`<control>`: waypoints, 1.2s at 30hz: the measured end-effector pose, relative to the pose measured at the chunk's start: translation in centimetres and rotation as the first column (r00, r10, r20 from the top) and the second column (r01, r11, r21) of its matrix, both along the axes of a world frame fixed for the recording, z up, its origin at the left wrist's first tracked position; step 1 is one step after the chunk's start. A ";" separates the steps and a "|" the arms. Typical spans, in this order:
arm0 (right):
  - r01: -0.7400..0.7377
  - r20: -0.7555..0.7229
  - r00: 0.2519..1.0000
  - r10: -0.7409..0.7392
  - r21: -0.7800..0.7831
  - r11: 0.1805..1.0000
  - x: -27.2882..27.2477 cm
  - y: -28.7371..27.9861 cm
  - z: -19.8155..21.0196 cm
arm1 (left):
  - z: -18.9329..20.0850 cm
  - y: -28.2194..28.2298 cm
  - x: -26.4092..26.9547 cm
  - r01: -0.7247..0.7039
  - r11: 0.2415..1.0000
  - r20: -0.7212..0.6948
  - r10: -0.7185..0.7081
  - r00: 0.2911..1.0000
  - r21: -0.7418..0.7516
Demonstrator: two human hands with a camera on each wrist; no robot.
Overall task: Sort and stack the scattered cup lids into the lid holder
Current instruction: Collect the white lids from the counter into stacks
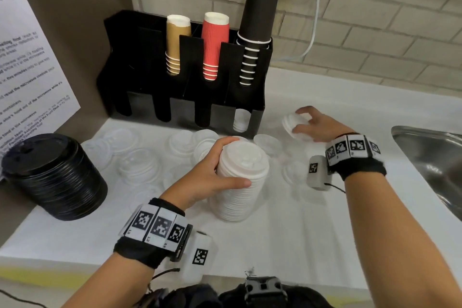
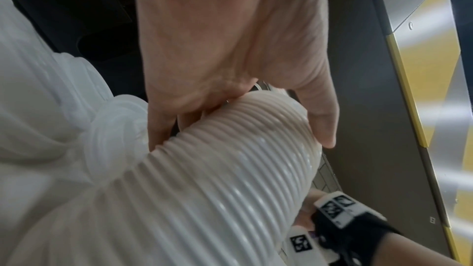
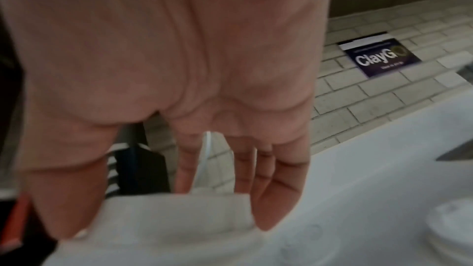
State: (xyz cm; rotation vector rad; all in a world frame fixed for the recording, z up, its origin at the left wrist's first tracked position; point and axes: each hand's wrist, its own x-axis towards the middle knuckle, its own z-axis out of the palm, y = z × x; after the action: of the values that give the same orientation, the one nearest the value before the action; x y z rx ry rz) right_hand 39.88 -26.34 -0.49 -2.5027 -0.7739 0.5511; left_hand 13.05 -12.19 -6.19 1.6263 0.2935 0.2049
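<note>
The left hand point(image 1: 200, 180) grips the upper part of one tall stack of white lids point(image 1: 241, 177), thumb on the near side and fingers curled round the far side; the stack stands upright on the white counter point(image 1: 312, 245). The right hand point(image 1: 317, 125) holds a short stack of white lids point(image 1: 293, 124) between thumb and fingers, to the right of the black holder point(image 1: 180, 105), and whether it touches the counter cannot be told. The holder shows four front slots; the rightmost contains white lids point(image 1: 241, 120). Its rear row carries three cup stacks: one brown point(image 1: 176, 45), one red point(image 1: 215, 45), one black point(image 1: 257, 22). Loose translucent lids point(image 1: 140, 162) lie scattered between the holder and the hands; their count cannot be determined. One stack of black lids point(image 1: 56, 177) stands at the left.
</note>
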 end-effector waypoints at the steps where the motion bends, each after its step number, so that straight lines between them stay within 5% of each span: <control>1: -0.021 -0.052 0.998 0.026 0.103 0.994 -1.5 -0.3 0.3 | -0.1 0.0 0.0 0.001 1.000 0.000 -0.001 1.000 -0.003; 6: -0.089 -0.116 0.980 0.162 0.475 0.876 -9.8 -1.3 -0.2 | -0.1 -0.3 -0.1 -0.021 0.999 0.015 0.021 1.000 -0.027; 12: -0.056 -0.105 0.979 0.176 0.688 0.723 -15.1 -1.7 -2.4 | -0.1 -0.7 -0.2 -0.041 0.999 0.040 0.042 0.998 -0.023; 36: -0.244 0.117 0.969 0.217 0.584 0.774 -17.1 -0.9 -3.1 | -0.3 -0.6 -0.6 -0.029 0.999 0.074 0.031 0.997 -0.021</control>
State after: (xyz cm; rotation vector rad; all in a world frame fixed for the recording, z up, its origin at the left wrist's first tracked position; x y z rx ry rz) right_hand 22.76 -27.24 -3.62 -1.8485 -1.0869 0.2677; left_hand 12.47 -12.81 -6.47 1.5918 0.2626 0.2839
